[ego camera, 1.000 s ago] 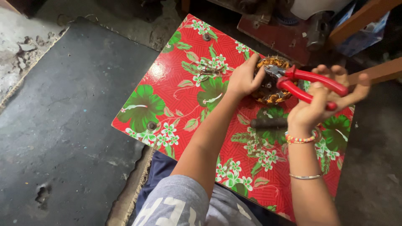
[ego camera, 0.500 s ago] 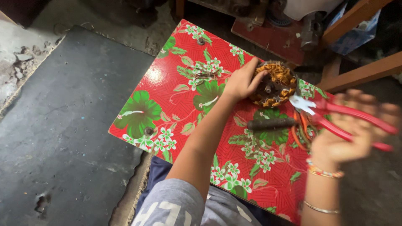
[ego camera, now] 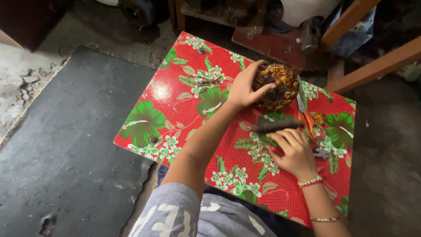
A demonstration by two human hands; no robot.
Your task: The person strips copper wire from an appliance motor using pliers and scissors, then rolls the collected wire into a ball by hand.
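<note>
My left hand (ego camera: 244, 89) grips a round metal core wound with copper wire (ego camera: 280, 85), which rests on a small table with a red flowered cover (ego camera: 184, 105). My right hand (ego camera: 294, 152) lies palm down on the table with fingers spread and nothing in it. Its fingertips are just below a dark short rod (ego camera: 275, 126). Red-handled pliers (ego camera: 308, 115) lie on the table right of the wound core, jaws pointing away from me.
A dark floor mat (ego camera: 70, 145) lies left of the table. Wooden beams (ego camera: 372, 61) and rusty metal machine parts (ego camera: 272, 39) crowd the far side. A small metal piece (ego camera: 322, 153) sits near the table's right edge.
My right hand has set the pliers down on the table and dropped, empty, beside the dark rod. My left hand has stayed on the wound core.
</note>
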